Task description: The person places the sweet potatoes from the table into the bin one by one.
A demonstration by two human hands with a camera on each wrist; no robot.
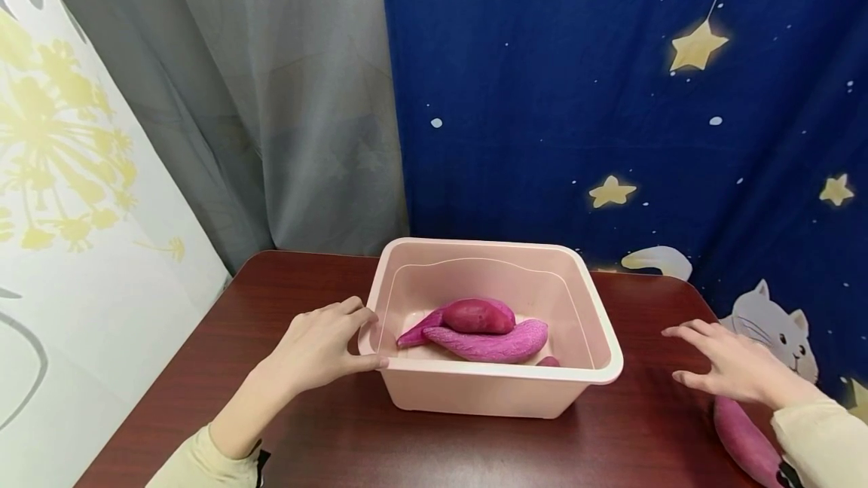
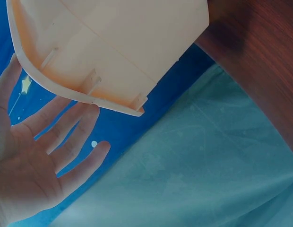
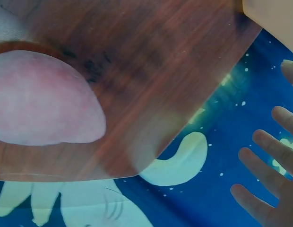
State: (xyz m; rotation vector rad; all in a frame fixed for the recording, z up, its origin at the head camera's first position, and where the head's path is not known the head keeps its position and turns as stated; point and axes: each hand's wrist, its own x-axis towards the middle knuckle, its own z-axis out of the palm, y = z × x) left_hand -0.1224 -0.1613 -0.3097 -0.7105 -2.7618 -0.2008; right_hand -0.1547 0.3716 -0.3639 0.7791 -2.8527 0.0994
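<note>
A pale pink plastic basin (image 1: 488, 391) holds several purple-skinned sweet potatoes (image 1: 490, 343), one of them lying across the others. At the basin's near left corner is my left hand (image 1: 325, 345), its fingertips right at the rim. The left wrist view shows the fingers (image 2: 71, 137) spread and fairly straight along the outside of the rim (image 2: 85, 98). My right hand (image 1: 735, 364) hovers apart from the basin on the right, fingers loosely extended with nothing in them. Beneath that arm lies another sweet potato (image 1: 742, 439), partly hidden by the hand and sleeve.
The dark red-brown table (image 1: 325, 428) ends close behind the basin. A grey curtain (image 1: 319, 96) and a blue starry curtain (image 1: 542, 96) hang behind it. To the left is a white cloth (image 1: 88, 307) with a yellow flower print.
</note>
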